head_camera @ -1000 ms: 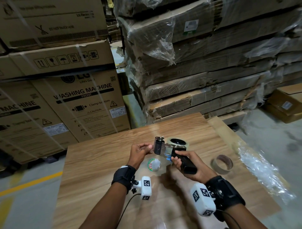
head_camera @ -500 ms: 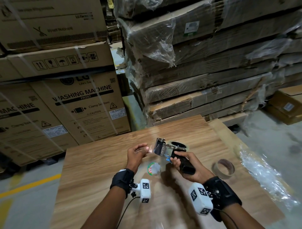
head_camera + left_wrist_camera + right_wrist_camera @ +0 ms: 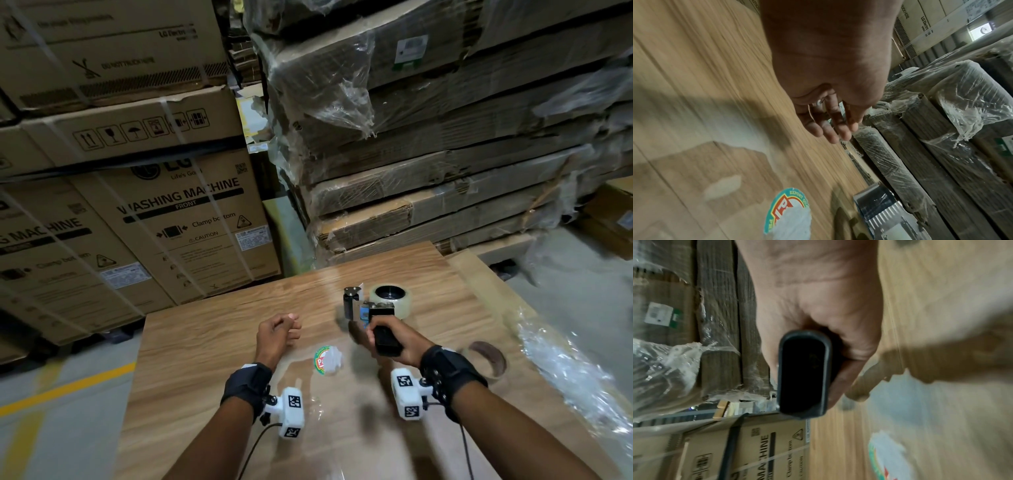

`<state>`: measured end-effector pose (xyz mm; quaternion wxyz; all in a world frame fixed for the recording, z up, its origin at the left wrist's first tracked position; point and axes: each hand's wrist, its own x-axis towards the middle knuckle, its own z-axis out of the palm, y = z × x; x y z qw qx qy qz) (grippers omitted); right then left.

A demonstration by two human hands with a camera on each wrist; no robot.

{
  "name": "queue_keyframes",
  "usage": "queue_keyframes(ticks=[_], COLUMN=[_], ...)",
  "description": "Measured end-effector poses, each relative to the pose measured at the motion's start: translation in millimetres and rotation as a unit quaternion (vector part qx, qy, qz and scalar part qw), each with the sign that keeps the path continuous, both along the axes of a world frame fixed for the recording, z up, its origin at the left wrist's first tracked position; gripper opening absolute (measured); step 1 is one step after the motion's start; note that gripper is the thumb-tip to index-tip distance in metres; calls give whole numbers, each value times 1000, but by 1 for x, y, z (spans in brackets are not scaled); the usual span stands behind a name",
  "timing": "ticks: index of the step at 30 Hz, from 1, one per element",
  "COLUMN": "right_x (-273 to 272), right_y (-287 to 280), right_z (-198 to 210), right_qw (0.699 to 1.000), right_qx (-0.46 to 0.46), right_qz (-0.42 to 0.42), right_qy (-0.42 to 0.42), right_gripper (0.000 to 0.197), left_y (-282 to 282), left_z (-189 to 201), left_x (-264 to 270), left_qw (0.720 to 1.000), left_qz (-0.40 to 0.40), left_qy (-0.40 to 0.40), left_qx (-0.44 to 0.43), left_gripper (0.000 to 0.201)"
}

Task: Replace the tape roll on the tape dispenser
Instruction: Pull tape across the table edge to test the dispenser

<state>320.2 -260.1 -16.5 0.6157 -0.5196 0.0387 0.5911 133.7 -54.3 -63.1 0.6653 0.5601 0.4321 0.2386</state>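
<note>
My right hand (image 3: 394, 334) grips the black handle (image 3: 803, 374) of the tape dispenser (image 3: 363, 306), held just above the wooden table (image 3: 205, 342). A clear tape roll (image 3: 390, 301) sits on its hub, and the metal front end (image 3: 884, 214) points left. My left hand (image 3: 279, 330) hovers left of the dispenser, apart from it. Its fingers (image 3: 830, 126) hang loosely curled and appear to hold nothing. An empty brown cardboard core (image 3: 486, 356) lies on the table to the right.
A round printed label with crumpled clear film (image 3: 327, 359) lies between my hands. Loose plastic wrap (image 3: 565, 370) covers the table's right edge. Washing machine cartons (image 3: 171, 222) and wrapped flat cardboard stacks (image 3: 445, 171) stand close behind the table.
My left hand has drawn back to the left, away from the dispenser's front end where it was pinching. The right hand still grips the handle and has turned the dispenser slightly.
</note>
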Motion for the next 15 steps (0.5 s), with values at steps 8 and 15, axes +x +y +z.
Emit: queue_keyframes(ticks=[8, 15], right_x=[24, 27], right_y=[10, 4], right_z=[-42, -61], right_qw=[998, 991], right_qx=[-49, -112], right_qz=[14, 20], right_qy=[-39, -73], right_gripper=[9, 8], left_y=[3, 3], left_z=[-13, -21], left_x=[-5, -12], left_qw=[1000, 999], left_qz=[-8, -21], left_qy=[16, 39], left_qx=[3, 8], left_gripper=[16, 18])
